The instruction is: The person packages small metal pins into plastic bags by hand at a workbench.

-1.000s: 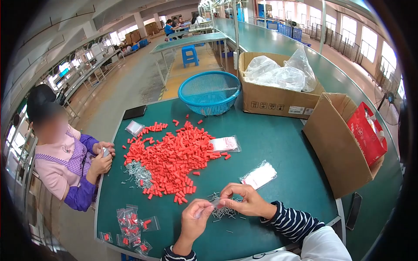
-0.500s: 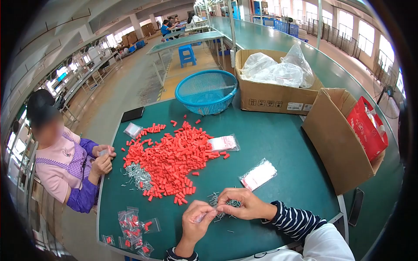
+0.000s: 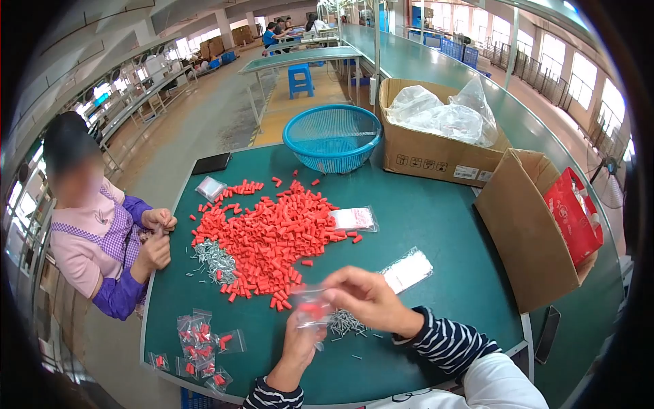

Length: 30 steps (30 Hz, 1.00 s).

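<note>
A small clear zip bag (image 3: 310,297) with a red plastic plug in it is held up between my hands. Its lower part is pinched by my left hand (image 3: 298,346). At the bag's upper right edge, the fingers of my right hand (image 3: 371,301) are closed on the plastic, slightly blurred. Under my right hand lies a small pile of silver screws (image 3: 349,324), partly covered by it. Beyond my hands spreads a big heap of red plastic plugs (image 3: 272,232). Several filled bags (image 3: 197,344) lie in a cluster to the left.
Packs of flat empty bags (image 3: 409,270) lie on the green table (image 3: 436,218), with more screws (image 3: 216,262) by the heap. A blue basket (image 3: 334,163) and cardboard boxes (image 3: 429,162) stand behind. At the left, a co-worker's hands (image 3: 158,235) hold something small. A phone (image 3: 548,334) lies right.
My hands have lifted the bag up from the screw pile and turned it, so the red piece inside shows. The co-worker's hands have shifted slightly. The view has tilted a little.
</note>
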Available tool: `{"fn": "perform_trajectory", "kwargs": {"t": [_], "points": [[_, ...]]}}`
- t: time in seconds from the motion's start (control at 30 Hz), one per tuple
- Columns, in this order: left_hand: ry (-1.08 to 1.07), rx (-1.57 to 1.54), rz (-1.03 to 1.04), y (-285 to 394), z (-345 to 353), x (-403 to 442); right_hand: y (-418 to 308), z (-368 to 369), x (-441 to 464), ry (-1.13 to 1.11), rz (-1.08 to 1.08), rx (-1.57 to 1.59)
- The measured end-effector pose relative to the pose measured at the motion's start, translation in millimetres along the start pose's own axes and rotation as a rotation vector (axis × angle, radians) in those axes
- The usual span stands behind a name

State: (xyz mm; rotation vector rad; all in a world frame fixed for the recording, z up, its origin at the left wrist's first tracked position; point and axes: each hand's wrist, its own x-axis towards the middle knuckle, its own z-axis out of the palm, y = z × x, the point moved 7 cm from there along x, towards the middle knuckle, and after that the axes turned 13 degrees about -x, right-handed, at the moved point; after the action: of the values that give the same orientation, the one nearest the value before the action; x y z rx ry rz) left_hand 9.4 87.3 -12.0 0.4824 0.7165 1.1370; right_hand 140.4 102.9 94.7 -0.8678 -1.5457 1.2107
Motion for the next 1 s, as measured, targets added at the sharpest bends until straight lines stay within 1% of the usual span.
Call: {"fn": "perform_trajectory", "kwargs": {"t": [0.03,0.13,0.17,0.27,0.3,0.37,0.4,0.47,0.53,0.57,0.67,0.77,0.87,1.0], "points": [[-0.023,-0.041,0.02,-1.6,-0.1,-0.8,-15.8,10.3,0.4,-0.01,-0.028,0.043],[-0.095,0.001,-0.056,2.0,11.7,-2.1,-37.2,17.4,2.1,-0.01,-0.149,-0.008],[-0.073,0.021,-0.034,5.1,10.8,-3.4,-39.9,9.6,0.5,0.045,-0.303,-0.251],[-0.028,0.043,0.03,12.8,11.8,-6.2,-4.7,-8.9,-12.8,0.091,-0.112,-0.319],[-0.024,0.031,0.049,15.5,14.5,-6.7,9.1,-12.5,-17.8,0.06,0.034,-0.293],[-0.02,-0.021,0.072,14.1,16.4,-6.5,28.9,-7.8,-28.0,-0.038,0.153,-0.303],[-0.062,-0.016,0.079,11.6,18.8,-6.5,36.9,-4.6,-33.4,-0.082,0.212,-0.305],[-0.149,-0.002,0.088,6.2,23.2,-8.7,37.1,0.7,-37.1,-0.032,0.097,-0.366],[-0.156,-0.013,0.055,0.8,24.3,-9.6,43.8,2.1,-39.0,0.037,-0.052,-0.39],[-0.159,-0.019,0.041,-0.8,24.8,-9.4,44.2,1.3,-39.4,0.053,-0.072,-0.395],[-0.067,0.068,0.06,0.8,18.7,-7.9,43.2,-3.3,-39.5,0.088,0.008,-0.399],[-0.044,0.232,0.169,6.8,15.6,-10.2,45.2,-9.2,-38.8,0.119,0.097,-0.356],[0.045,0.276,0.089,4.5,7.7,-11.5,47.8,-11.1,-38.8,0.151,0.105,-0.317],[-0.013,0.337,0.247,18.9,26.2,-13.0,45.0,-13.6,-36.6,0.146,0.067,-0.389]]}}
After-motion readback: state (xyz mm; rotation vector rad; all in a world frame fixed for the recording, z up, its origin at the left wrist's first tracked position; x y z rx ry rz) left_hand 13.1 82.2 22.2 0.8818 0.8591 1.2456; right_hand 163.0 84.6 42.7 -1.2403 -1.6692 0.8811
